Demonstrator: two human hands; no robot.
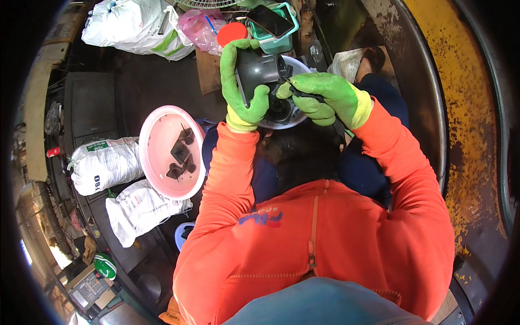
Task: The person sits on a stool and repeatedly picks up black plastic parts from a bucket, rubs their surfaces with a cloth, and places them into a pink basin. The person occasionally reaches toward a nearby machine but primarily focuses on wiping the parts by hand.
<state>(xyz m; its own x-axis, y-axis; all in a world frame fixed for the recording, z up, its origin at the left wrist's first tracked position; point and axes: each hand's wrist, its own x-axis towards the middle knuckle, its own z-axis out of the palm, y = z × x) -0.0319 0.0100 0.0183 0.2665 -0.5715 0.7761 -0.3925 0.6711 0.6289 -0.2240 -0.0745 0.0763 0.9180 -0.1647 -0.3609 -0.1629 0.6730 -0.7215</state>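
My left hand (237, 100), in a green and yellow glove, grips a glossy black plastic part (257, 69) with a wide hollow body and a round end facing right. My gloved right hand (327, 93) is closed around a slim dark hand tool (309, 97). Its tip is at the round end of the part; the exact kind of tool is hard to make out. Beneath both hands is a pale lavender basin (297, 64) with black plastic pieces (279, 111) in it, partly hidden by the hands.
On the left, a pink basin (149, 142) holds several dark plastic pieces (180, 152), beside white sacks (108, 163). Ahead are a teal basket (287, 42) with a phone (270, 21) on top, a red lid (232, 34) and plastic bags (132, 24). A rusty yellow metal panel (471, 130) borders the right.
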